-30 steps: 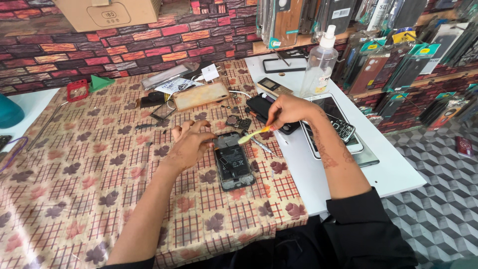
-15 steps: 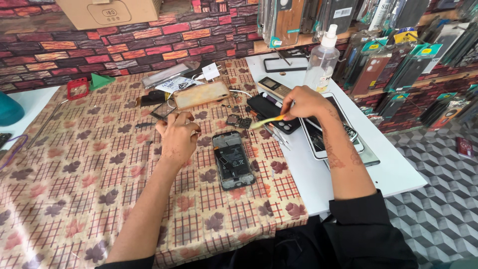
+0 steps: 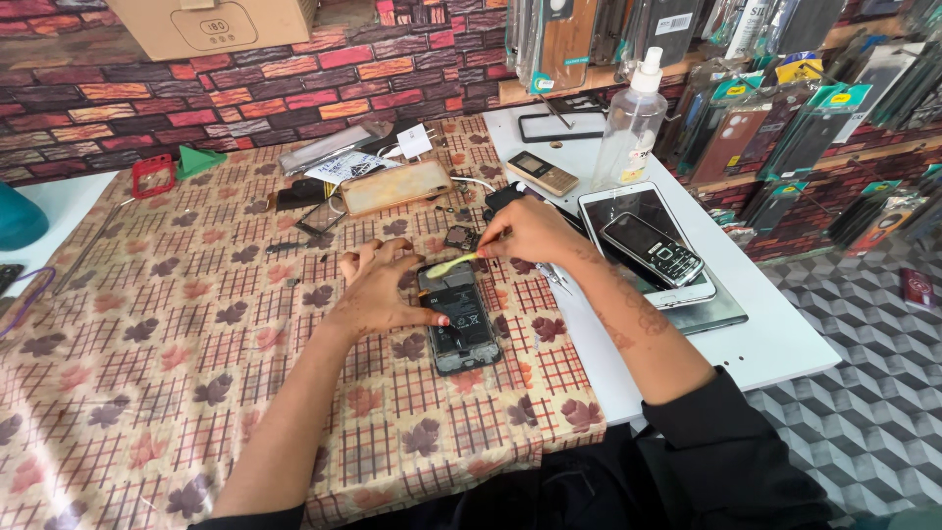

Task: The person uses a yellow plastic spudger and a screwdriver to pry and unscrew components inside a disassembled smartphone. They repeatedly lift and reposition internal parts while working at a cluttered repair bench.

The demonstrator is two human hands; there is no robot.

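Steadying an opened phone (image 3: 459, 319), your left hand (image 3: 381, 291) lies flat; right hand (image 3: 530, 232) pinches a yellow tool (image 3: 451, 264).
Tan cardboard box (image 3: 211, 22) upper left; clear spray bottle (image 3: 631, 123) upper right.

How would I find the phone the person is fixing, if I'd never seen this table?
Start at the brown leaf-patterned tablecloth and look near its right edge, between the two hands. There lies a dark opened phone with its back cover off, steadied by the left hand. Unlike the other phones nearby, its black battery and inner parts show.

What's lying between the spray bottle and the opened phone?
In the head view, the right hand with its yellow tool lies between the spray bottle and the opened phone.
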